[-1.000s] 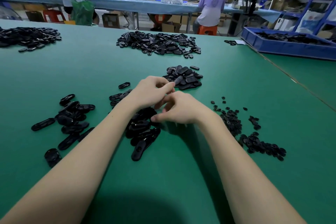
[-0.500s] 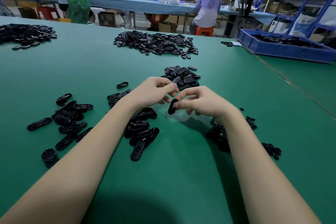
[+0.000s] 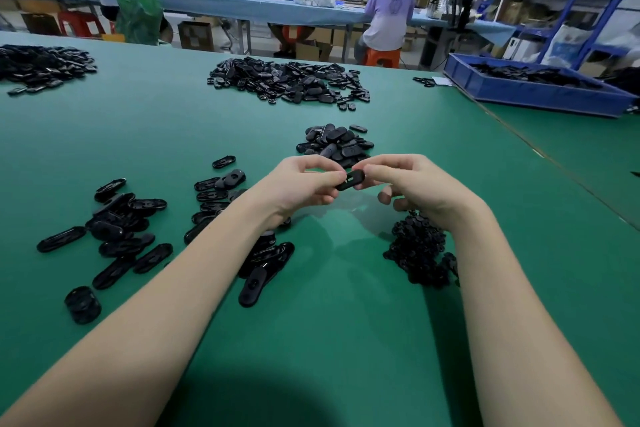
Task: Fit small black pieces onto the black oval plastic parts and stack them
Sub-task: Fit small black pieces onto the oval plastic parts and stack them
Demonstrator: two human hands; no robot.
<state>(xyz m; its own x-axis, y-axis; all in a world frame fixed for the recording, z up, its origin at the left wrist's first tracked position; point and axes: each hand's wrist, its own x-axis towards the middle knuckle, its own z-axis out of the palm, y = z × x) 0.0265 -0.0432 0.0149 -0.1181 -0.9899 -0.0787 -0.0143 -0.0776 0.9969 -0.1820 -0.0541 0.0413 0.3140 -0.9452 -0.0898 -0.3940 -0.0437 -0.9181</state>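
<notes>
Black oval part (image 3: 350, 180) held above green table (image 3: 173, 121), pinched at both ends: left hand (image 3: 301, 187) thumb and forefinger on left end, right hand (image 3: 412, 184) fingertips on right end. Slot visible in part's top face. Small black pieces (image 3: 417, 250) heaped under right wrist. Loose oval parts (image 3: 114, 229) scattered left, more (image 3: 263, 260) under left forearm. Stacked pile (image 3: 336, 144) just beyond hands. Large heap (image 3: 291, 81) farther back, another heap (image 3: 41, 66) far left. Blue bin (image 3: 533, 94) at right edge, filled with black parts. Versus half a second ago: part turned from near upright to lying flat between hands, hands raised slightly off table, right wrist now over small-piece heap.
</notes>
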